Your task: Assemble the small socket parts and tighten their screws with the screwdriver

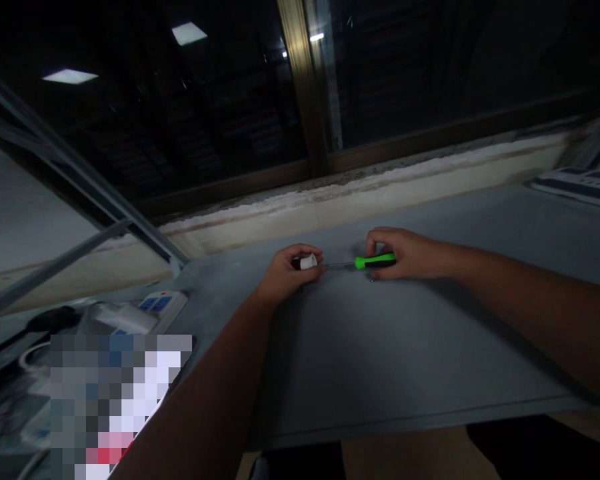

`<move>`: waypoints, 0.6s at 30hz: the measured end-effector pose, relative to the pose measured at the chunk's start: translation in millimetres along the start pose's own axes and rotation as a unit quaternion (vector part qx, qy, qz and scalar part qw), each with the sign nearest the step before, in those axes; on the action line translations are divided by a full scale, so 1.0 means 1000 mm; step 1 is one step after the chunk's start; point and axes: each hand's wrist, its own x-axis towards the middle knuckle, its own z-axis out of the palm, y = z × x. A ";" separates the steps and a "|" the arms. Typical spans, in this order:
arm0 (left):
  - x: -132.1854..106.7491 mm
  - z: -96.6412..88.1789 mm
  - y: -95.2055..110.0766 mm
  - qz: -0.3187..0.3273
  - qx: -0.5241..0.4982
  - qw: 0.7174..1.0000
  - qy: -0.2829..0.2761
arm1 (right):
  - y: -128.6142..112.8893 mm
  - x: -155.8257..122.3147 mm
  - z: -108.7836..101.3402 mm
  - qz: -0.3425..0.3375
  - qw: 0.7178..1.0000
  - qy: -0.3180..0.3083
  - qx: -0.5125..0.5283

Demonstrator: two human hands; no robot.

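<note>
My left hand (289, 272) is closed around a small white cylindrical part (309, 262), which shows between thumb and fingers near the middle of the view. My right hand (405, 253) grips a screwdriver (375, 261) by its green and black handle. The metal shaft points left and its tip reaches the white part at my left thumb; whether it sits inside the part is hidden. A tiny shiny piece (372, 281), perhaps a screw, lies on the grey table (370, 353) just below my right hand.
At the left, a white power strip (173, 303) with blue sockets lies among cables and clutter, beside a blurred-out patch. A metal frame (95, 180) rises there. A flat grey-and-white device (580, 185) rests at the far right. Behind the table stand a low wall and a dark window.
</note>
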 end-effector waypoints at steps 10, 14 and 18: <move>0.001 -0.003 -0.001 -0.005 0.031 0.999 -0.020 | 0.008 0.007 0.008 0.055 0.992 0.032 0.109; 0.001 -0.003 -0.001 -0.010 0.019 1.000 -0.014 | 0.007 0.003 0.003 0.015 0.997 0.000 0.079; 0.001 -0.004 0.001 -0.015 0.022 1.000 -0.009 | 0.012 0.004 0.000 0.042 0.995 0.018 0.094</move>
